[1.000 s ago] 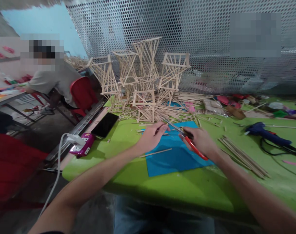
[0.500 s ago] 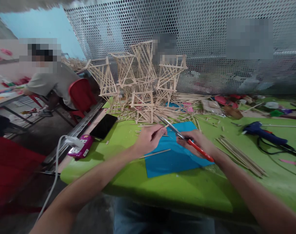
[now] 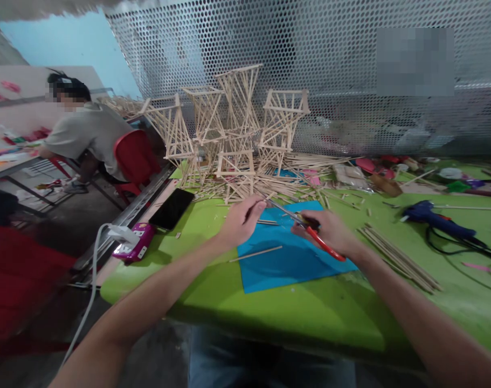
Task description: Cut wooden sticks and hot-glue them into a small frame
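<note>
My right hand (image 3: 328,231) grips red-handled scissors (image 3: 326,246); their blades point up and left and look nearly closed. The blade tips reach the fingertips of my left hand (image 3: 242,220), which is closed in a pinch. The thin wooden stick between those fingers is almost wholly hidden now. Below both hands lies a blue sheet (image 3: 277,272), with a loose stick (image 3: 256,254) across its left part. More short stick pieces (image 3: 267,221) lie beside my left hand.
A tower-like stick structure (image 3: 236,164) stands behind, amid scattered sticks. At right are a stick bundle (image 3: 399,258) and a blue glue gun (image 3: 439,221). A black phone (image 3: 172,209) and purple power strip (image 3: 135,242) lie left. Another person (image 3: 87,129) sits far left.
My left hand has shifted slightly left and up. The scissors have moved a little left and their blades have come together at my left fingertips. The stick's end no longer shows.
</note>
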A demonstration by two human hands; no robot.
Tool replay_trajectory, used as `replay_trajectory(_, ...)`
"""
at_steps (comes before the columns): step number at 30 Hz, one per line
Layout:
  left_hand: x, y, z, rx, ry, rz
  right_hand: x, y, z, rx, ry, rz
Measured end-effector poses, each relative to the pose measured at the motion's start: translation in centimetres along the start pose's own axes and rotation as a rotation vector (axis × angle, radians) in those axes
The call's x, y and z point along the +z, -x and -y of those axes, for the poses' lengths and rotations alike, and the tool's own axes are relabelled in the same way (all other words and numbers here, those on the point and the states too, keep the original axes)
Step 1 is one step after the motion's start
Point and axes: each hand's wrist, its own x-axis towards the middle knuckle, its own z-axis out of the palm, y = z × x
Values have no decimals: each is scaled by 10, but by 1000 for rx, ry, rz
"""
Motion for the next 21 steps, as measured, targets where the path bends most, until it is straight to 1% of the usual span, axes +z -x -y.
replay_trajectory(2, 3, 0, 2, -49, 62, -19, -1, -1, -5, 56, 84, -12)
replay_trajectory(4, 6, 1, 3, -76, 119, -1, -3, -1, -10, 74, 118, -39)
replay_trajectory(7, 10, 4, 1, -91, 148, 43, -5, 0, -13, 59, 111, -77)
replay_trajectory(10, 11, 7, -1, -83, 93, 63, -5, 1, -12, 31, 95, -89)
replay_trajectory(17, 12, 13, 3, 72, -58, 73, 2, -1, -1, -74, 78, -143)
replay_trajectory(21, 14, 16, 3, 127, -90, 91, 4, -1, 2, -94, 42, -132)
